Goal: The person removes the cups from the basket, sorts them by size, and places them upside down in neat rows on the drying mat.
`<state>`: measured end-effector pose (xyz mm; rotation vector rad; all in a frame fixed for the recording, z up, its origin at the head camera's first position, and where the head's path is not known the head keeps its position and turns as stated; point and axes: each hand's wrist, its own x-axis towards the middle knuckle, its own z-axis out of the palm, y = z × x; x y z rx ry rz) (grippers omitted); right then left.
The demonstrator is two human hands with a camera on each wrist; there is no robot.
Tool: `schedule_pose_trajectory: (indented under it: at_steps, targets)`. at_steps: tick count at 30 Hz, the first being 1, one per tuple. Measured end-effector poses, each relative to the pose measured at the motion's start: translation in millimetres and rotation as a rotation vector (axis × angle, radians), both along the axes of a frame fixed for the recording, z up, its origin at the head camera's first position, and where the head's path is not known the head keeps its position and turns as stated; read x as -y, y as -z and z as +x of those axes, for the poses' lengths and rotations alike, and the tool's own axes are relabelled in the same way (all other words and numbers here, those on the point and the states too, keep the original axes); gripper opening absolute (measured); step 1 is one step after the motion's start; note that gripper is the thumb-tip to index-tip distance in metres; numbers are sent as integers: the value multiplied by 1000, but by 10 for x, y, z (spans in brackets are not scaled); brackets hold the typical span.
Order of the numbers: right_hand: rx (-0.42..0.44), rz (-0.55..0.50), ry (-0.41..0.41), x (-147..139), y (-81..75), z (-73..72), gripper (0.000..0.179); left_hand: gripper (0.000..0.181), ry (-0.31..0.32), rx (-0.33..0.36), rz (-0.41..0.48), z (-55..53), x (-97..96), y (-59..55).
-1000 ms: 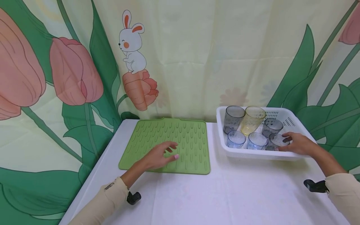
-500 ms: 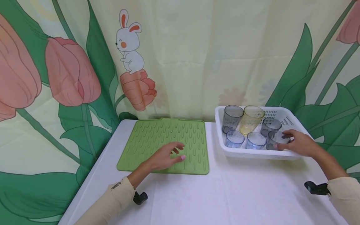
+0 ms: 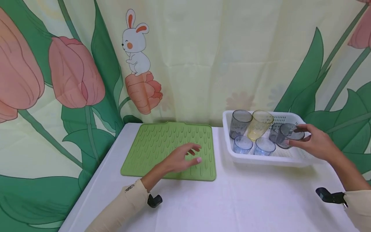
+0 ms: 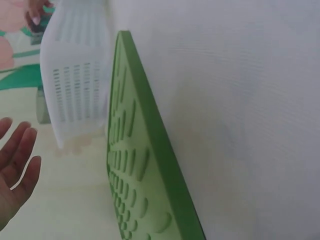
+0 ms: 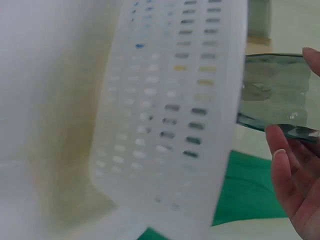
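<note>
My right hand [image 3: 316, 141] grips a short dark grey glass [image 3: 285, 139] by its rim, at the right end of the white basket [image 3: 298, 162]. In the right wrist view the glass [image 5: 277, 92] shows above the basket's wall, with fingertips on both sides of its rim. Behind it in the head view another short grey glass [image 3: 273, 131] is partly hidden. My left hand [image 3: 184, 158] hovers over the green ridged mat [image 3: 162, 138], fingers loosely bent, holding nothing.
Also in the basket stand a tall grey glass [image 3: 240, 124], a tall yellow glass [image 3: 260, 124] and two short blue glasses [image 3: 242, 145]. A white cloth [image 3: 232, 199] covers the table, and a printed curtain [image 3: 191, 64] hangs behind it.
My right hand has lifted the short grey glass up from its place at the basket's front. My left hand has moved to the right over the mat.
</note>
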<state>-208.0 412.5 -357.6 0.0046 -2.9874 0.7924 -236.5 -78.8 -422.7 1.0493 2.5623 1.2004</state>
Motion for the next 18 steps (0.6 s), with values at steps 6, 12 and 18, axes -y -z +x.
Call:
schedule_pose_trajectory:
  at_steps: [6, 12, 18]
  targets:
    - [-71, -30, 10, 311, -89, 112, 87, 51, 2, -25, 14, 34, -94, -63]
    - [-156, -76, -84, 711, -142, 239, 80, 50, 24, -67, 21, 87, -207, -179]
    - [-223, -153, -203, 1138, -145, 368, 80, 56, 60, -101, 56, 136, -341, -308]
